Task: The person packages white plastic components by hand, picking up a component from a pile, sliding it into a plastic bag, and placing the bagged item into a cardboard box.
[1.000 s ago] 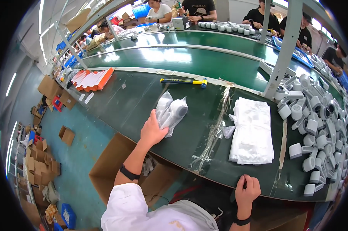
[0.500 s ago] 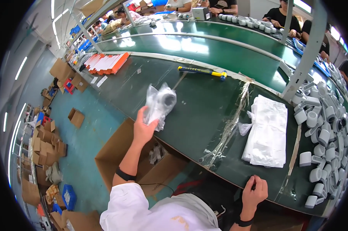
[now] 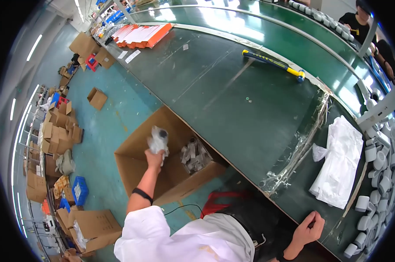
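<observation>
My left hand (image 3: 154, 158) grips a clear plastic bag with a white and grey camera-like device (image 3: 161, 139) inside. It holds this bagged device within the mouth of an open cardboard box (image 3: 134, 146) beside the table. Several more bagged pieces (image 3: 195, 155) lie in the box, against its right side. At the table's near edge, my right hand (image 3: 310, 227) rests with curled fingers; whether anything is inside them is hidden. Beyond it lies a stack of white plastic bags (image 3: 339, 163).
Many white and grey devices (image 3: 383, 183) crowd the table's right end. A yellow and blue hammer (image 3: 274, 65) lies near the green conveyor (image 3: 267, 28). Orange and white cartons (image 3: 143, 36) sit at the far left. Cardboard boxes (image 3: 60, 126) line the floor; a person (image 3: 359, 26) sits across.
My left hand has moved from above the table down into the cardboard box, carrying the bagged device. The view has shifted left and down. My right hand stays curled at the table edge.
</observation>
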`<action>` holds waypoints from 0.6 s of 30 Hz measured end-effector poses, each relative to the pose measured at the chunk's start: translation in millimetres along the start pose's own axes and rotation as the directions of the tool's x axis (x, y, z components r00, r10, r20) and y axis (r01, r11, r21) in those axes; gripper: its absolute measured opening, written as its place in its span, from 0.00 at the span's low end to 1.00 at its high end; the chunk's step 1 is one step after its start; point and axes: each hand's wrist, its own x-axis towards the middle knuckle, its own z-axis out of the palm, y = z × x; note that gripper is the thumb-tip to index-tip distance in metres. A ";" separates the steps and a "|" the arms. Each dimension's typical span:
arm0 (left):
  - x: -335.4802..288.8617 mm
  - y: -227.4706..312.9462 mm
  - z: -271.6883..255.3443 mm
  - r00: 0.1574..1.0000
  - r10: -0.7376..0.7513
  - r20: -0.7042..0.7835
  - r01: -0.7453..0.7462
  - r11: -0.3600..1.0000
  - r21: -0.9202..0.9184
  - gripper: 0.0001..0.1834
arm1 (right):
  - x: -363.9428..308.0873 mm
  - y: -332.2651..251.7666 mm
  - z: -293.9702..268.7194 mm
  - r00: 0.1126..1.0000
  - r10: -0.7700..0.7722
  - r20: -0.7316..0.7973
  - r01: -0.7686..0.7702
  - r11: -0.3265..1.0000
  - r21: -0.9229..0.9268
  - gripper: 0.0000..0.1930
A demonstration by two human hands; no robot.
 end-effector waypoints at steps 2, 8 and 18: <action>29.0 -66.9 18.0 0.926 -0.311 0.213 0.301 0.951 0.076 0.32 | -0.9 -2.5 1.9 1.000 0.002 0.020 -0.002 1.000 -0.006 0.03; 19.8 -172.7 124.9 0.814 -0.489 0.315 0.353 0.845 0.401 0.26 | -6.4 1.2 4.8 1.000 0.014 0.013 -0.013 0.992 -0.125 0.03; 2.2 -201.9 178.8 0.888 -0.362 0.284 0.136 0.796 0.590 0.48 | -7.9 4.1 0.7 0.997 0.065 0.032 -0.057 0.978 -0.200 0.04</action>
